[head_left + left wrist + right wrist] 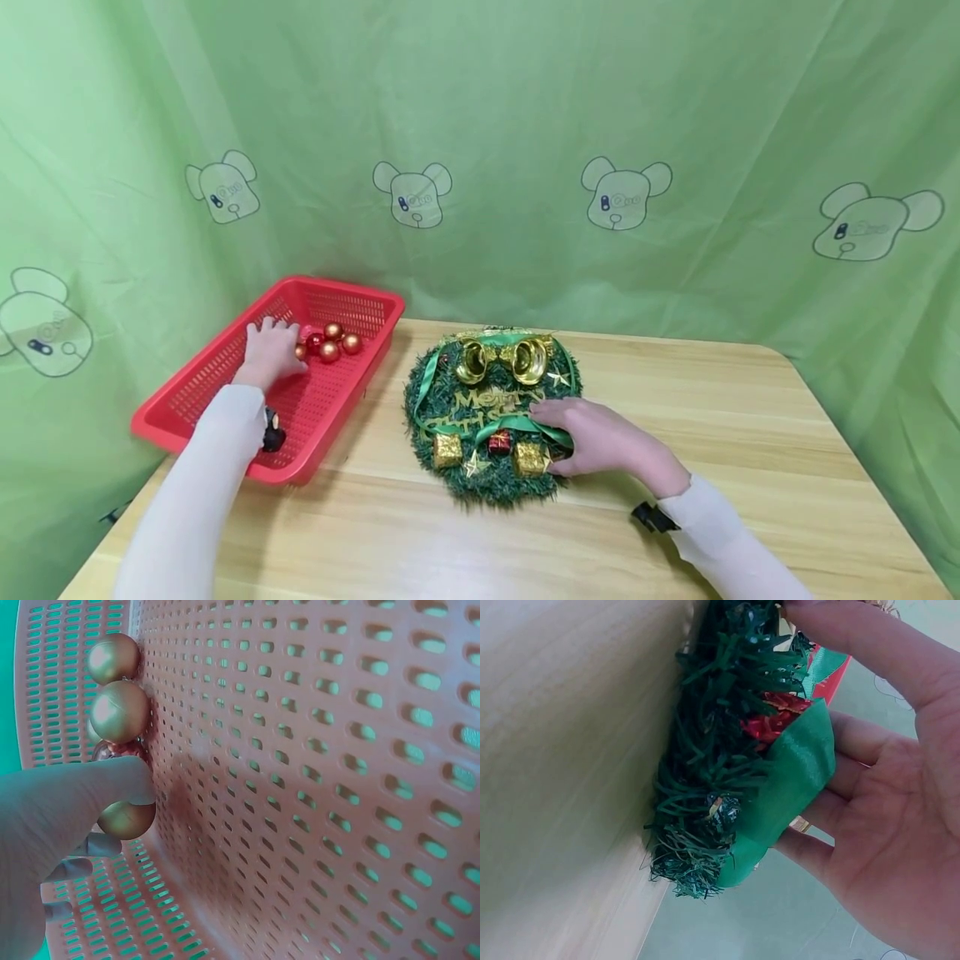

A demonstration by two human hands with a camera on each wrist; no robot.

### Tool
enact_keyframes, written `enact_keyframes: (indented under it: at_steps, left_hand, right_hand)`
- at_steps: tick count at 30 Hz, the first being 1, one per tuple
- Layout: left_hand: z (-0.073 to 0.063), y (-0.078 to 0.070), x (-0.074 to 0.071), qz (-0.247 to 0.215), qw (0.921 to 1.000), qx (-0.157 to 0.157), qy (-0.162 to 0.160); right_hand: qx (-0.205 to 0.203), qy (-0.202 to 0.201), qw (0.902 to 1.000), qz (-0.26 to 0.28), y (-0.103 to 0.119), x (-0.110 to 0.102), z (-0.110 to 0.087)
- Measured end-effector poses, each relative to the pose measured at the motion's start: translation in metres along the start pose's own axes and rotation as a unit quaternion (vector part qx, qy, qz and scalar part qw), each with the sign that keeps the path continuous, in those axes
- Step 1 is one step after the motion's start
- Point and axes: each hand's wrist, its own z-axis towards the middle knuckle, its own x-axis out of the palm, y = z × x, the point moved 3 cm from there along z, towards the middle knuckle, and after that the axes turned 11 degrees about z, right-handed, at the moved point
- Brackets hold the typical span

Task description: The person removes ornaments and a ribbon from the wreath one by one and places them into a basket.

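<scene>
Inside the red plastic basket (307, 433), my left hand (272, 350) reaches down among several baubles. The left wrist view has its thumb and fingers pinching a gold bauble (129, 820); the thumb covers part of it. Beside that lie a shiny red bauble (314, 342) and more gold baubles (352, 342). A green Christmas wreath (487, 487) lies flat on the table. Fairly straight, my right hand (600, 433) rests at the wreath's right edge, fingers over the green ribbon (791, 780) and thumb near a gold gift box (529, 458).
Two gold bells (525, 360) top the wreath, above gold "Merry Christmas" lettering. A small red gift box (498, 442) and another gold box (447, 450) sit on its lower part. The wooden table (420, 550) ends at a green curtain (510, 275) behind.
</scene>
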Motion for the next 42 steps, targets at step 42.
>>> enact_keyframes:
  at_steps: [42]
  left_hand:
    - [0.001, -0.001, -0.022, -0.048, 0.9954, 0.000, -0.083]
  right_hand:
    - [-0.002, 0.002, 1.0000, -0.001, -0.002, 0.000, 0.000]
